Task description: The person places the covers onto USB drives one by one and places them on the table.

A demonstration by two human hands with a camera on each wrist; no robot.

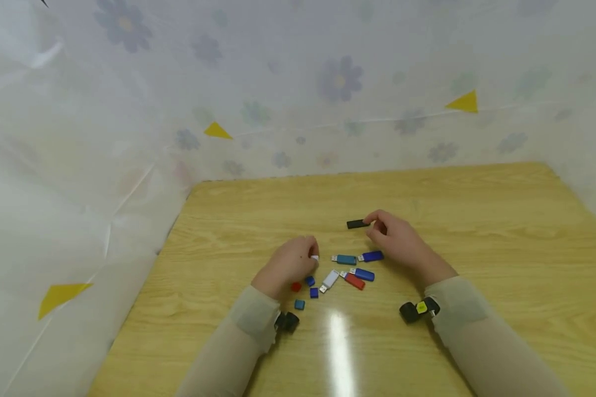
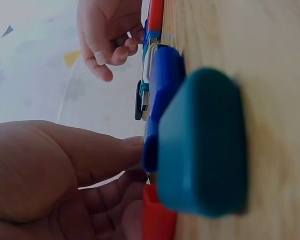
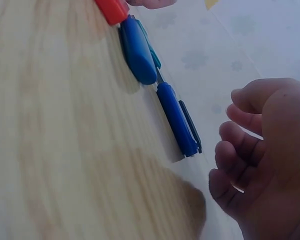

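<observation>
In the head view my left hand point(image 1: 289, 260) is bent down to the table, a small white cap point(image 1: 315, 257) at its thumb and fingertips. Caps lie close by it: a red one point(image 1: 296, 286), two blue ones and a teal one point(image 1: 299, 304). My right hand point(image 1: 397, 237) has its fingers loosely bent, with the index fingertip right at the end of a black USB stick point(image 1: 356, 224). Nothing sits in its grasp in the right wrist view. The teal cap point(image 2: 202, 145) and blue caps partly hide the left fingertips in the left wrist view.
Between the hands lie uncapped USB sticks: teal point(image 1: 346, 259), dark blue point(image 1: 372, 256), blue point(image 1: 363, 274), red point(image 1: 354, 281) and white point(image 1: 330, 280). The red and blue ones lie close together. A flowered sheet with yellow tape point(image 1: 464, 102) hangs behind the wooden table point(image 1: 258, 204).
</observation>
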